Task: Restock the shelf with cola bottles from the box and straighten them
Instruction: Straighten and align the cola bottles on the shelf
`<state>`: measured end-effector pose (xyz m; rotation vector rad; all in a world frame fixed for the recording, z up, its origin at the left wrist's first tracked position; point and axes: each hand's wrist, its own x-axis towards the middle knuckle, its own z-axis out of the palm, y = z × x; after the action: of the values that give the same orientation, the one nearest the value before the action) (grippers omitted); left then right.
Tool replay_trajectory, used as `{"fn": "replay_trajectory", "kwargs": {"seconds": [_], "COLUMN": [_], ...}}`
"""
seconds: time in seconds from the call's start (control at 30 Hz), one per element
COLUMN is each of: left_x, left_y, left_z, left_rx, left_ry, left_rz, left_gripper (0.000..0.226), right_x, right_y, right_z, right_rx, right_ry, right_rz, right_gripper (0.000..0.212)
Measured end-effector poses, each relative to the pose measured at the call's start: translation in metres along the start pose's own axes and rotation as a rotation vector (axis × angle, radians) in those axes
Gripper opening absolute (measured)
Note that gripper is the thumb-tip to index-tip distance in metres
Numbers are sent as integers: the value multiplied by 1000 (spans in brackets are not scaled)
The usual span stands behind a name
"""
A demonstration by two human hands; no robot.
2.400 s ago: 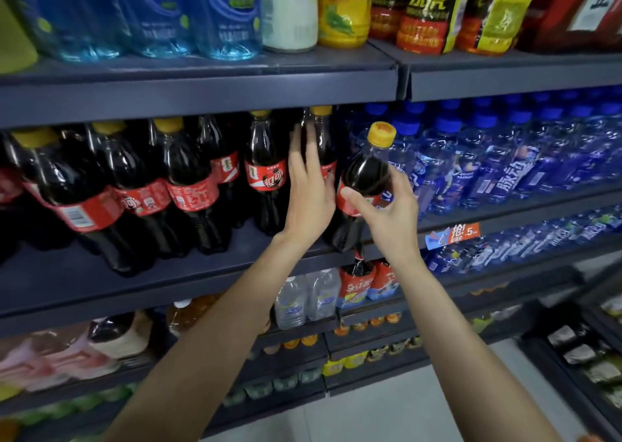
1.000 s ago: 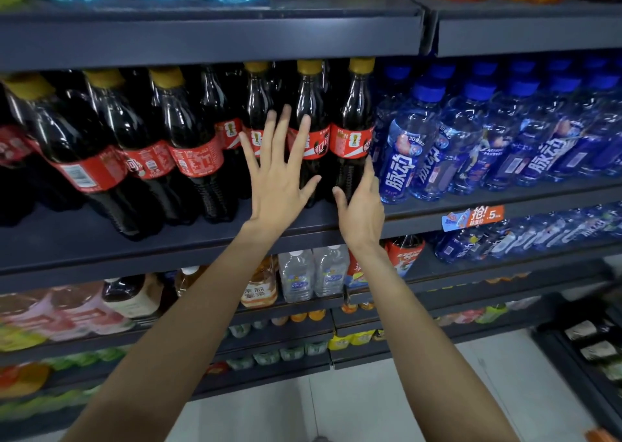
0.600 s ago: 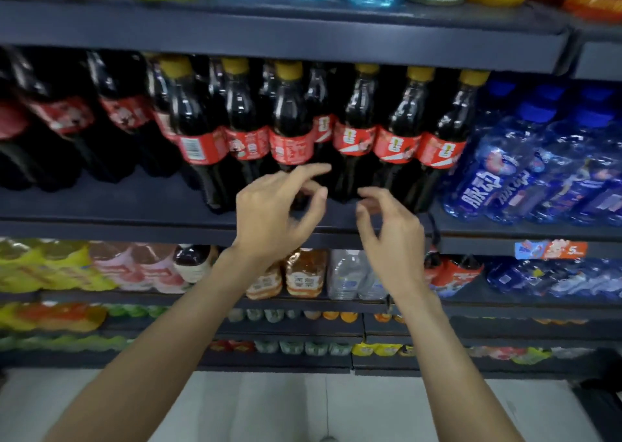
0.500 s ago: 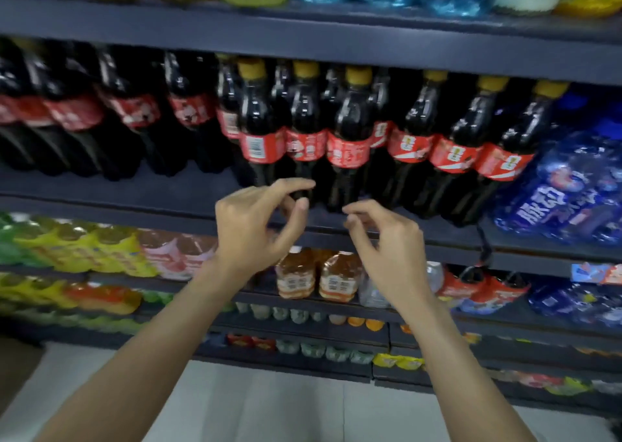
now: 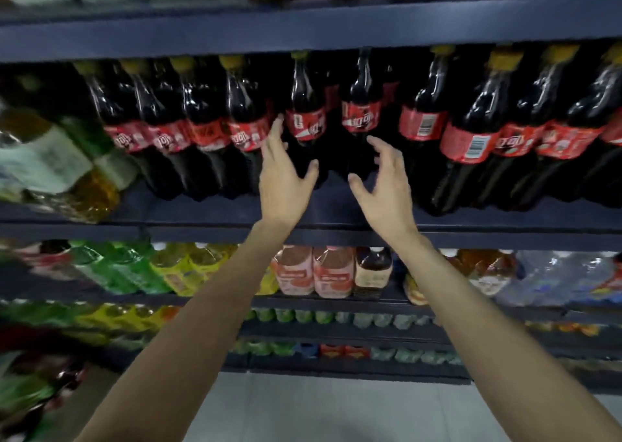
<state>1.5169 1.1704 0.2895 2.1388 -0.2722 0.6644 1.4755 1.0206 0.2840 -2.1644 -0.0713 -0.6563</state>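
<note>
Head view faces the cola shelf (image 5: 336,211) closely, angled slightly upward.

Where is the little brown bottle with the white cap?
The small brown bottle stands on the shelf below the cola bottles, just right of two pink bottles, between the person's forearms.

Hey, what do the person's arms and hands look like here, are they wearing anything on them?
Both forearms are bare as far as the frame shows: no sleeves, gloves, watch or bracelet. The left hand and right hand show no rings, and the nails look short and unpainted.
</note>
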Motion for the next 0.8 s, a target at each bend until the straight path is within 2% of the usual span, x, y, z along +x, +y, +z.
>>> {"fn": "replay_trajectory", "kwargs": {"seconds": [0.13,0.23,0.4,0.53,0.7,0.8], "left_x": [18,25,25,25,20,19], "left_y": [-8,-15,-23,-20,-9,-11], "left_z": [19,28,33,31,42,40], "left_rx": [-10,-24,51,57,5,43], "left_ry": [-49,-58,-24,-50,-102,-93], "left_rz": [16,25,62,74,134,151], "left_gripper": [91,96,95,96,96,98], "right_x": [17,28,48,48,43,42], "right_y": [1,5,14,26,34,30], "right_z": [26,37,48,44,32,31], "right_rx": [-167,-414,-703,-864,-658,-241], "right_ry": [121,178,-91,-120,-86,-97], "right_rz": [-47,-159,-80,-121,-84,45], "right_gripper": [52,50,47,48,48,54]}}
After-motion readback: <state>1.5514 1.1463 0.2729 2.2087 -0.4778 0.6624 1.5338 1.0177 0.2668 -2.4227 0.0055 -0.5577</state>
